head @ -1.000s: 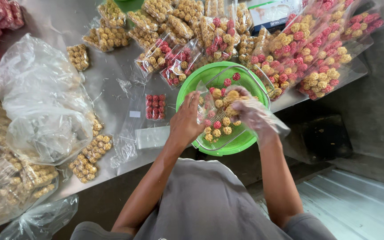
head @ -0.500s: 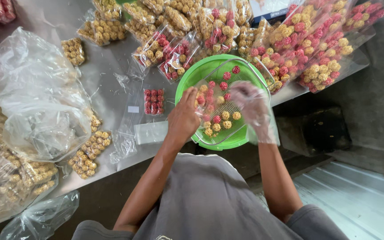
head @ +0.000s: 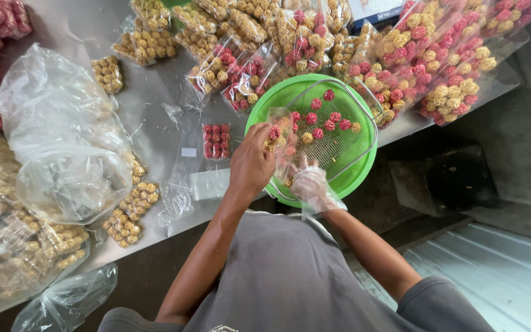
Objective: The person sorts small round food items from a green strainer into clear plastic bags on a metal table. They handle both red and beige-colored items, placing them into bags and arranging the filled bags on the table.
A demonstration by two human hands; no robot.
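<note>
View: we look straight down from the head camera; our grey-shirted torso fills the lower centre of the frame.

Left hand: centre of the frame, at the left rim of the green basin. We see the fingers closed around a small clear bag, holding it upright over the basin.

Small clear bag: just right of the left hand, above the basin's left part. It holds a few red and yellow balls; we cannot tell the count.

Right hand: just below the bag, at the basin's lower rim, covered by a thin clear plastic glove. The fingers point up toward the bag's underside. We cannot tell whether they grip anything, since glove and bag blur them.

Green basin: round, centre right of the frame, overhanging the near edge of the table. A wire tray sits inside it.

Loose balls: red with a few yellow, scattered on the wire tray, upper part of the basin.

Metal table: grey surface across the upper half of the frame.

Filled packs: clear packs of mixed red and yellow balls, piled across the top and upper right of the frame.

Small red pack: flat on the table, just left of the left hand.

Large crumpled plastic bag: left of the frame, with packs of yellow balls below it.
</note>
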